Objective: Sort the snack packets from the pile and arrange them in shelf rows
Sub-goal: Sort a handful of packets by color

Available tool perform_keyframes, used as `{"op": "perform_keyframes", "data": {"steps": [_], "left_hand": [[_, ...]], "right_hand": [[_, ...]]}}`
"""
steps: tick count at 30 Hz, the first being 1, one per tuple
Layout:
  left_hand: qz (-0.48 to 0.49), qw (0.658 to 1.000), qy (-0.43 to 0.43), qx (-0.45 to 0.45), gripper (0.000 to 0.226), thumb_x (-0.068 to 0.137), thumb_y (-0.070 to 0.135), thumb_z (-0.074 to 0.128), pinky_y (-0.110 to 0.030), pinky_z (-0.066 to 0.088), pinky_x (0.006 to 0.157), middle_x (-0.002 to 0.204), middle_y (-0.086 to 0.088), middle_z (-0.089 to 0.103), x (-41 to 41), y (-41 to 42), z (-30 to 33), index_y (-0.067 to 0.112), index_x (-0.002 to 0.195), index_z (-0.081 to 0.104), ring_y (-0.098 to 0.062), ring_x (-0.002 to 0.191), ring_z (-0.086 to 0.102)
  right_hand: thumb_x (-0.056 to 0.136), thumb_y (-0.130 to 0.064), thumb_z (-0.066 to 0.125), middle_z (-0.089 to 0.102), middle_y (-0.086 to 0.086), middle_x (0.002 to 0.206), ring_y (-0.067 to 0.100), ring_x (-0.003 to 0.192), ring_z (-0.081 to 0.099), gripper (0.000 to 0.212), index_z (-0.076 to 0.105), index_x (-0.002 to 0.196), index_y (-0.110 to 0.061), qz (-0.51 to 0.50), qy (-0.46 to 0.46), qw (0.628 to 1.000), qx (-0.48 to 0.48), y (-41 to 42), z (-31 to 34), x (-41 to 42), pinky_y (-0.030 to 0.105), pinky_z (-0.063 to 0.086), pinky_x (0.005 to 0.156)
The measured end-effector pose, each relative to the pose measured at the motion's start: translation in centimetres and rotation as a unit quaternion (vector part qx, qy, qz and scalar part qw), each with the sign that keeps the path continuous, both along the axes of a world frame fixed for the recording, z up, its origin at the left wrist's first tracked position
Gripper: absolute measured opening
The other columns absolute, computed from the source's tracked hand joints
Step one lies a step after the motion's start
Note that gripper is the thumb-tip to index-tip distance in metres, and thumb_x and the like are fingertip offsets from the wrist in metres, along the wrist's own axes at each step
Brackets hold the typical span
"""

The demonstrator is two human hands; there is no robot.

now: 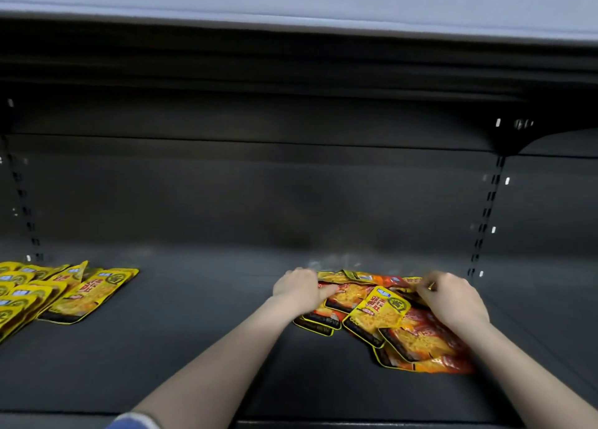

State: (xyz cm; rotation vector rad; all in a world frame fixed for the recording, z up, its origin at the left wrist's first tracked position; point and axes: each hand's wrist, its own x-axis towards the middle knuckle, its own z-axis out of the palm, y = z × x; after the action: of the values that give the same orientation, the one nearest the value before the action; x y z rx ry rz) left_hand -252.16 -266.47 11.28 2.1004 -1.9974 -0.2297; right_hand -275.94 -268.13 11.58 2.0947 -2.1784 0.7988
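Note:
A mixed pile of yellow and orange-red snack packets (382,318) lies on the dark shelf (200,325), right of centre. My left hand (299,287) rests on the pile's left edge, fingers curled onto an orange packet (348,296). My right hand (451,297) is on the pile's far right side, its fingertips pinching a packet edge near the back. A yellow packet (377,313) lies on top between the two hands. At the far left, several yellow packets (48,294) lie overlapped in rows.
The shelf above (291,4) overhangs the work space. Slotted uprights stand at the left (24,202) and right (485,218) against the dark back panel. Bare shelf floor lies between the left rows and the pile.

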Motion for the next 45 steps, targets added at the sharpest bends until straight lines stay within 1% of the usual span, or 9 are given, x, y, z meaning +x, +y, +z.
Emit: {"op": "perform_keyframes", "data": {"steps": [6,10,14,20,24,30,38,42,45], "left_hand": [[0.065,0.995,0.069,0.042,0.076,0.075,0.058,0.069,-0.035,0.042,0.094,0.131,-0.013,0.051,-0.5,-0.8,-0.1,0.005,0.124,0.045,-0.032,0.121,0.051],[0.091,0.986,0.127,0.064,0.075,0.071,0.056,0.074,-0.032,0.044,0.091,0.126,-0.012,0.056,0.3,-0.7,-0.2,0.005,0.118,0.049,-0.029,0.117,0.054],[0.093,0.969,0.205,0.101,0.052,0.069,0.052,0.078,-0.026,0.041,0.059,0.071,-0.004,0.054,1.3,-0.9,-0.5,0.012,0.072,0.044,-0.024,0.068,0.059],[0.088,0.926,0.360,0.080,0.037,0.075,0.022,0.080,-0.016,0.025,0.035,0.055,-0.002,0.040,3.5,-0.2,-1.2,0.011,0.073,0.045,-0.011,0.046,0.032],[0.089,0.927,0.363,0.035,0.036,0.076,0.020,0.079,-0.016,0.024,0.037,0.058,0.000,0.042,5.1,-0.2,-1.9,0.015,0.069,0.044,-0.011,0.049,0.033],[0.108,0.914,0.391,-0.010,0.022,0.081,0.007,0.067,-0.017,0.037,0.040,0.063,-0.002,0.052,5.8,-0.4,-2.1,0.016,0.070,0.051,-0.011,0.052,0.045],[0.164,0.852,0.492,-0.065,0.012,0.097,0.005,0.033,-0.031,0.056,0.043,0.086,-0.024,0.065,7.6,-1.0,-1.4,0.002,0.106,0.041,-0.025,0.056,0.065],[0.170,0.816,0.548,-0.068,0.007,0.093,0.002,0.048,-0.030,0.055,0.046,0.075,-0.016,0.064,7.9,-0.8,-1.3,0.005,0.087,0.045,-0.018,0.050,0.064],[0.149,0.797,0.585,-0.020,0.021,0.078,-0.004,0.070,-0.024,0.057,0.055,0.085,-0.016,0.068,7.4,-0.7,-1.4,0.001,0.096,0.060,-0.018,0.066,0.066]], "right_hand": [[0.092,-0.027,0.051,0.061,0.005,0.079,0.030,0.086,0.061,0.016,0.066,0.093,-0.020,0.023,-0.019,1.000,0.004,-0.4,0.0,-0.7,0.031,0.043,0.067],[0.093,-0.026,0.051,0.066,0.009,0.097,0.029,0.090,0.060,0.017,0.066,0.095,-0.018,0.031,-0.016,0.999,0.010,-0.3,-0.6,-0.6,0.030,0.040,0.066],[0.092,-0.024,0.053,0.065,0.006,0.093,0.025,0.083,0.057,0.012,0.061,0.086,-0.020,0.033,-0.009,0.999,0.032,-0.5,-1.1,-0.1,0.028,0.039,0.065],[0.089,-0.051,0.054,0.063,0.000,0.074,0.022,0.074,0.058,0.036,0.067,0.085,-0.018,0.059,-0.017,0.996,0.065,-0.8,-1.3,1.2,0.029,0.039,0.060],[0.070,-0.076,0.055,0.059,-0.003,0.078,0.021,0.088,0.059,0.058,0.061,0.076,-0.019,0.084,0.011,0.989,0.118,-1.3,-1.5,2.0,0.031,0.044,0.072],[0.070,-0.069,0.063,0.054,-0.004,0.065,0.019,0.076,0.057,0.060,0.062,0.085,-0.011,0.086,-0.029,0.989,0.120,-1.2,-1.2,2.3,0.030,0.039,0.064],[0.071,-0.052,0.073,0.064,0.006,0.106,0.023,0.097,0.057,0.062,0.057,0.114,-0.011,0.081,-0.060,0.990,0.097,-1.4,-0.8,2.8,0.029,0.039,0.072],[0.069,-0.043,0.079,0.059,0.002,0.098,0.020,0.088,0.053,0.048,0.050,0.096,-0.015,0.100,-0.100,0.985,0.094,-1.6,-0.7,2.9,0.032,0.041,0.072],[0.069,-0.043,0.079,0.058,0.000,0.092,0.019,0.085,0.053,0.048,0.049,0.094,-0.015,0.108,-0.096,0.985,0.097,-1.6,-0.7,3.0,0.032,0.039,0.067]]}}
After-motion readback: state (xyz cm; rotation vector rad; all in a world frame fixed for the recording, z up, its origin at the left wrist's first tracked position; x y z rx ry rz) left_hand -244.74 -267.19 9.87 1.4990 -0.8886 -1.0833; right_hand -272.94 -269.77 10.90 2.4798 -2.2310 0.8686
